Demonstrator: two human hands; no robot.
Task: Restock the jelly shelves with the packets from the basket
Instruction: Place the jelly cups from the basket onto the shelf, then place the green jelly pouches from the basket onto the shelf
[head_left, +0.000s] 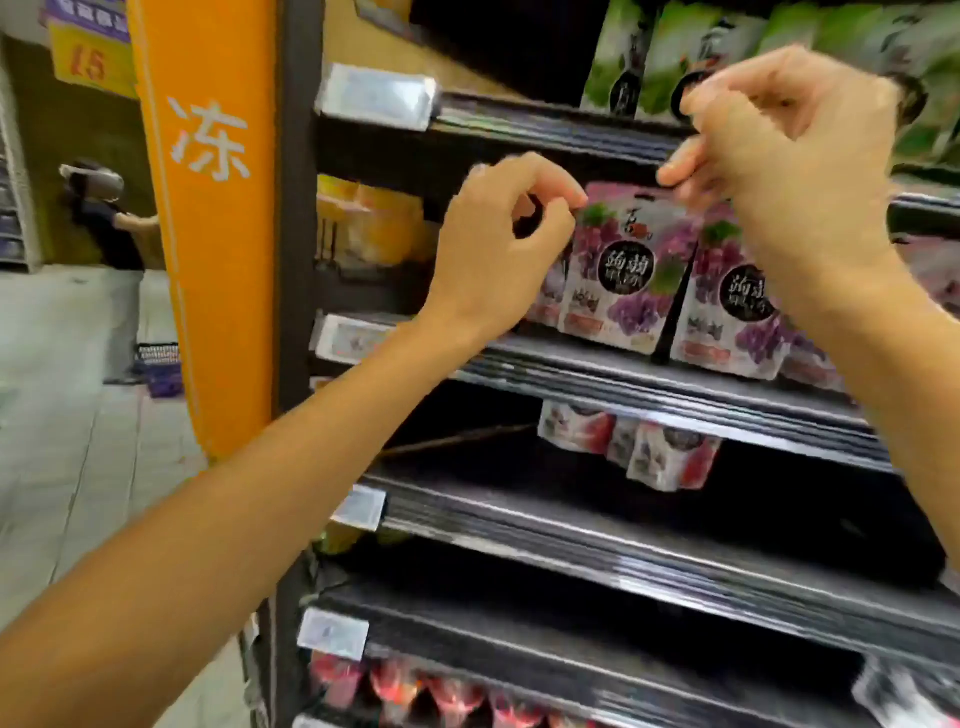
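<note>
My left hand (506, 244) and right hand (779, 156) each pinch a top corner of a glossy purple grape-printed jelly packet (618, 280), a flat, soft plastic pouch with a round black label. It stands upright on the dark ridged metal shelf (623, 374) just below my hands. A matching pouch (727, 322) stands under my right wrist. A purple mesh basket (158, 364) sits on the floor, far left of my left forearm.

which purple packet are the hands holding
The left purple packet: the left hand and right hand pinch its top corners. The right purple packet is not gripped.
</note>
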